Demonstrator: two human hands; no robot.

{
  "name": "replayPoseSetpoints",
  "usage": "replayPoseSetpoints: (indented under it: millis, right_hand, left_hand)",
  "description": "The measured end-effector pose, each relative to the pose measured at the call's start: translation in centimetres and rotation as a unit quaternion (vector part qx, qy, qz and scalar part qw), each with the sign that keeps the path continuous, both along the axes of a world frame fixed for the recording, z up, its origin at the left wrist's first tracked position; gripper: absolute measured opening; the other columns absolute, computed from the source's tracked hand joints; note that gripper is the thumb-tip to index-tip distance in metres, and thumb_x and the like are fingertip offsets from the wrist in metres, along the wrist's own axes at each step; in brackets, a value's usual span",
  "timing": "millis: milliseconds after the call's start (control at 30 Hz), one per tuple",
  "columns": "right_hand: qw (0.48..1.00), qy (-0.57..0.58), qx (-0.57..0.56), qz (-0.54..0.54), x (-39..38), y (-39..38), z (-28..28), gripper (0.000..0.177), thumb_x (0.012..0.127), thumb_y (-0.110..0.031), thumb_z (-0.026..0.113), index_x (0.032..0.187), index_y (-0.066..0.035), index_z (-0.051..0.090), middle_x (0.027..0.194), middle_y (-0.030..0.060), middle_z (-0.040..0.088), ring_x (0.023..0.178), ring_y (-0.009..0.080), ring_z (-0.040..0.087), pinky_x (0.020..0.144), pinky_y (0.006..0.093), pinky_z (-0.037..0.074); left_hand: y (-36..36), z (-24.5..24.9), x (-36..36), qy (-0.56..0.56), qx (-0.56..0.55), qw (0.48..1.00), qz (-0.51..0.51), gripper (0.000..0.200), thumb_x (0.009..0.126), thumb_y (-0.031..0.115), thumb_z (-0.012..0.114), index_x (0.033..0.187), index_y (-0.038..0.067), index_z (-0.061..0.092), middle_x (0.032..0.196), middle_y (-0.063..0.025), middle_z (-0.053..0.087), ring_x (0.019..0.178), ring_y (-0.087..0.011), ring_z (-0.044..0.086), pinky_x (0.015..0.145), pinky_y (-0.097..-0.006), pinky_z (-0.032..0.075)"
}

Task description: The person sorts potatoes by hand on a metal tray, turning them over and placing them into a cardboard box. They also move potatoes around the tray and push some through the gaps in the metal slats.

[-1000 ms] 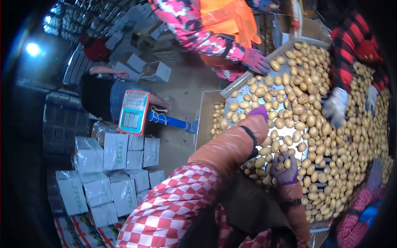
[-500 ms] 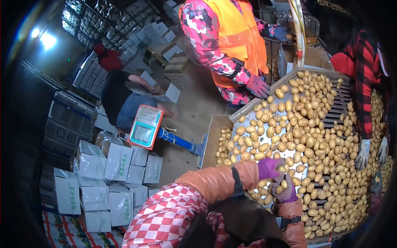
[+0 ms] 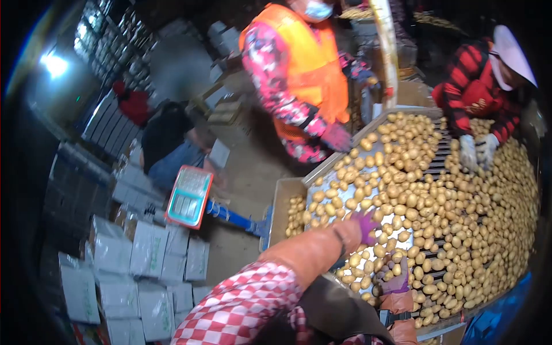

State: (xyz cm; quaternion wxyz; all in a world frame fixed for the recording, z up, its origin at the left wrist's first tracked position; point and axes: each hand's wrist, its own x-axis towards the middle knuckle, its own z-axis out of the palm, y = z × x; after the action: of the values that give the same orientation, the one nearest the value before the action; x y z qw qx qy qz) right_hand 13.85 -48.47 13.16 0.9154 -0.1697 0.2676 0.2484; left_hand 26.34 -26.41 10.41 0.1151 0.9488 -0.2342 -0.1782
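My left hand [image 3: 367, 227], in a purple glove, reaches over the near left part of the sorting table. Its fingers look spread, with loose potatoes [image 3: 398, 222] close by; motion blurs them slightly. My right hand [image 3: 394, 280], in a purple glove with a dirty greyish finger side, is lower and nearer to me. Its fingers and thumb curl around a potato [image 3: 397, 269]. Under both hands, patches of the pale table surface [image 3: 403, 236] show between the potatoes.
Across the table, a person in an orange vest [image 3: 316, 69] rests a gloved hand on the rim. Another, in a plaid jacket [image 3: 468, 75], works over dark slats [image 3: 440, 155]. A digital scale [image 3: 188, 195] and stacked white boxes [image 3: 149, 250] stand to the left.
My view has shifted. My left hand has left the potato by its fingers and drawn away from my right hand. The plaid-jacketed person now leans in with both white gloves together.
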Motion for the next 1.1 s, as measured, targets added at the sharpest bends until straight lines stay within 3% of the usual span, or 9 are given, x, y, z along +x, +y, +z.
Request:
replayPoseSetpoints:
  millis: [67, 167, 267, 367, 500, 667, 800, 833, 1100]
  right_hand:
    - [0.999, 0.004, 0.013, -0.05, -0.1, 0.0, 0.8, 0.032, 0.097, -0.047, 0.046, 0.112, -0.02, 0.055, 0.079, -0.0039, 0.05, 0.066, 0.0151, 0.051, 0.054, 0.0303, 0.047]
    - [0.992, -0.01, -0.022, -0.126, -0.4, 0.9, 4.4, 0.035, 0.097, -0.045, 0.05, 0.117, -0.016, 0.053, 0.087, -0.0006, 0.052, 0.081, 0.0168, 0.053, 0.067, 0.0333, 0.052]
    - [0.988, 0.002, -0.028, -0.154, -1.2, 1.0, 4.4, 0.029, 0.097, -0.039, 0.049, 0.115, -0.017, 0.056, 0.089, 0.0004, 0.053, 0.085, 0.0177, 0.054, 0.074, 0.0342, 0.052]
    - [0.991, 0.019, 0.005, -0.13, -2.1, 0.6, 3.1, 0.022, 0.096, -0.035, 0.051, 0.108, -0.018, 0.057, 0.084, -0.0013, 0.054, 0.077, 0.0144, 0.056, 0.064, 0.0296, 0.051]
    - [0.993, -0.014, -0.012, -0.119, -4.4, -0.1, 2.1, 0.033, 0.094, -0.047, 0.053, 0.105, -0.016, 0.056, 0.068, -0.0047, 0.046, 0.062, 0.0154, 0.051, 0.057, 0.0297, 0.046]
    - [0.976, -0.027, -0.11, -0.185, -8.8, -2.3, 2.5, 0.034, 0.096, -0.046, 0.048, 0.109, -0.015, 0.055, 0.067, -0.0016, 0.046, 0.06, 0.0156, 0.05, 0.056, 0.0317, 0.045]
    - [0.943, -0.069, -0.189, -0.266, -12.8, -3.1, 2.8, 0.029, 0.094, -0.043, 0.051, 0.092, -0.015, 0.053, 0.064, -0.0014, 0.045, 0.056, 0.015, 0.047, 0.052, 0.0316, 0.044]
    - [0.936, -0.107, -0.192, -0.275, -13.9, -3.5, 2.4, 0.033, 0.093, -0.047, 0.053, 0.095, -0.014, 0.053, 0.065, -0.0022, 0.047, 0.058, 0.0156, 0.049, 0.052, 0.032, 0.044]
    - [0.897, -0.028, -0.216, -0.384, -18.6, -4.0, 1.7, 0.031, 0.092, -0.048, 0.058, 0.092, -0.018, 0.052, 0.075, -0.0037, 0.052, 0.065, 0.015, 0.055, 0.054, 0.0322, 0.048]
  left_hand:
    - [0.6, -6.8, -2.9, -0.096, -0.124, 0.986, -0.06, 0.073, 0.073, 0.051, 0.071, 0.136, 0.021, 0.052, 0.15, -0.0213, 0.033, 0.129, -0.0438, 0.04, 0.105, -0.0551, 0.035]
    - [2.9, -6.7, -6.6, -0.142, -0.245, 0.952, -0.118, 0.059, 0.073, 0.043, 0.071, 0.124, 0.015, 0.061, 0.145, -0.0183, 0.042, 0.12, -0.0411, 0.049, 0.097, -0.0499, 0.043]
    - [3.6, 0.6, -7.9, -0.047, -0.137, 0.968, -0.205, 0.07, 0.07, 0.04, 0.073, 0.133, 0.019, 0.053, 0.146, -0.014, 0.04, 0.127, -0.0404, 0.042, 0.1, -0.0541, 0.039]
    - [3.9, -1.3, -8.2, -0.077, -0.038, 0.947, -0.31, 0.075, 0.069, 0.041, 0.074, 0.137, 0.02, 0.049, 0.147, -0.0116, 0.039, 0.127, -0.04, 0.041, 0.1, -0.0563, 0.038]
    - [3.5, -1.5, -4.3, -0.086, -0.112, 0.949, -0.283, 0.068, 0.07, 0.035, 0.072, 0.132, 0.021, 0.052, 0.139, -0.0091, 0.049, 0.124, -0.0372, 0.044, 0.095, -0.0531, 0.04]
    - [1.2, 4.5, -2.5, -0.156, -0.185, 0.968, -0.065, 0.034, 0.07, 0.03, 0.066, 0.1, 0.013, 0.063, 0.088, -0.0146, 0.057, 0.081, -0.0361, 0.057, 0.071, -0.0475, 0.045]
    - [0.8, -0.5, -3.9, -0.162, -0.098, 0.977, -0.099, 0.064, 0.07, 0.049, 0.07, 0.125, 0.019, 0.057, 0.126, -0.0173, 0.052, 0.118, -0.0491, 0.045, 0.091, -0.0579, 0.044]
    - [0.3, -0.6, -4.9, -0.112, -0.044, 0.988, -0.093, 0.077, 0.069, 0.056, 0.07, 0.136, 0.024, 0.05, 0.143, -0.0165, 0.04, 0.129, -0.0567, 0.029, 0.098, -0.065, 0.037]
    - [-0.9, 0.7, -7.6, -0.06, 0.007, 0.986, -0.154, 0.085, 0.072, 0.062, 0.066, 0.145, 0.028, 0.039, 0.154, -0.0142, 0.028, 0.139, -0.0509, 0.02, 0.103, -0.0763, 0.014]
